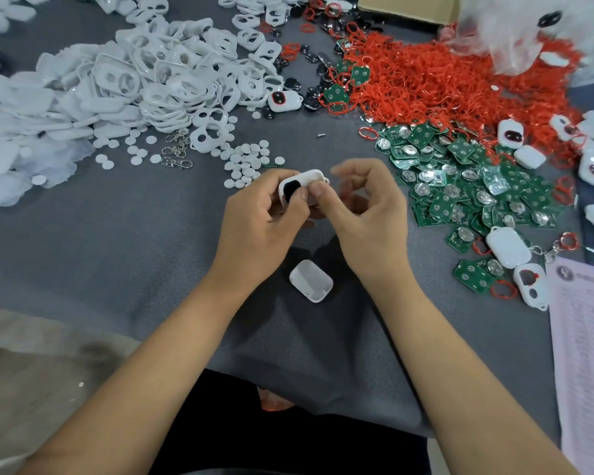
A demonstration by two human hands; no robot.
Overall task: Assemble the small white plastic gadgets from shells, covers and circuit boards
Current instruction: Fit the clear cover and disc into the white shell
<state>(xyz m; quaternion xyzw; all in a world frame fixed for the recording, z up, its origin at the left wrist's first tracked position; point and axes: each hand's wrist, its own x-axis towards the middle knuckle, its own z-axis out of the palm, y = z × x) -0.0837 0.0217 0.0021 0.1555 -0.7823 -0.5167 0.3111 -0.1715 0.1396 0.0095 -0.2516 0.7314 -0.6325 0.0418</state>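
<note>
Both hands, left (254, 214) and right (364, 207), are pinching a small white plastic cover with a black oval insert (300, 190); an empty white rounded shell (311, 281) is lying at six o'clock on the grey desk (151, 234).

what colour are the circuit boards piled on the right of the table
Green, with round silver metal contacts on them. The circuit boards show in the head view, right of the hands.

Two hands (254, 214) (367, 207), one open shell (311, 281) at 6 o'clock, one paper sheet (587, 354) at 4; piled parts beyond counting
</note>
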